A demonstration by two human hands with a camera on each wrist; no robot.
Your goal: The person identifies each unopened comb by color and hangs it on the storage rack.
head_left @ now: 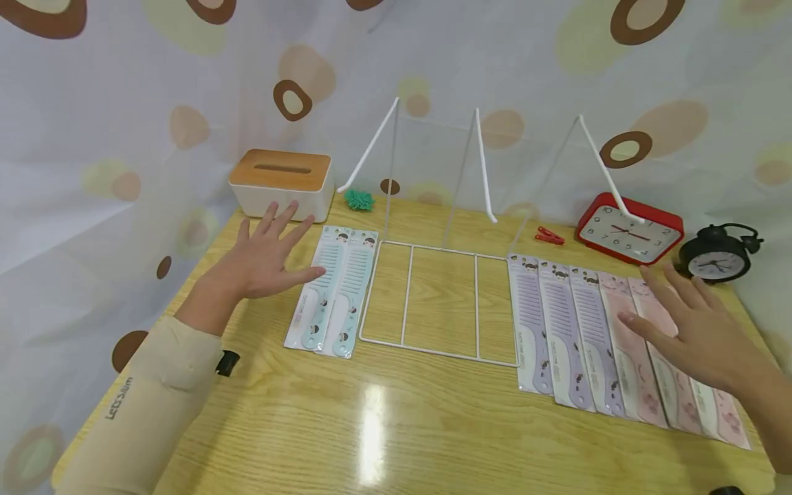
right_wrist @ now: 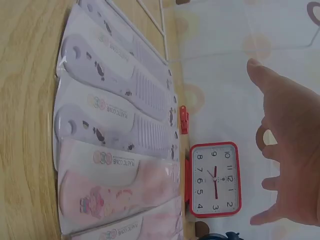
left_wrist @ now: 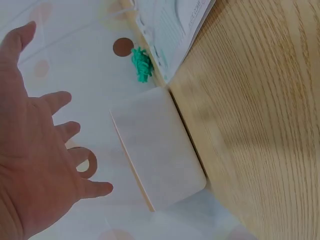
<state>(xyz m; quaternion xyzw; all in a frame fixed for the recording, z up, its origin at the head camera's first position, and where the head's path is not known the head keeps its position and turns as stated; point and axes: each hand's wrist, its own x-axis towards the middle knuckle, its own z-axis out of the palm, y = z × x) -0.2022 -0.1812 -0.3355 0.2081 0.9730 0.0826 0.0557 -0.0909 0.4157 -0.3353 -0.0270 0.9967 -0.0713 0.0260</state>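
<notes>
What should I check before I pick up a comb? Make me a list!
1. Left hand free: ok, fingers spread, holding nothing.
2. Right hand free: ok, open over the pink combs.
3. Blue combs flat beside the white wire rack: ok.
4. Purple combs lying in a row: ok, edges overlap.
5. Rack hooks bare: ok.
6. Packages sealed: cannot tell.

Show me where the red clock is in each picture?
Head view: the red clock sits far right at the back of the table.
Left wrist view: not in it.
Right wrist view: bottom middle, beside the combs.
Shared landmark: the little red clip near the clock.
</notes>
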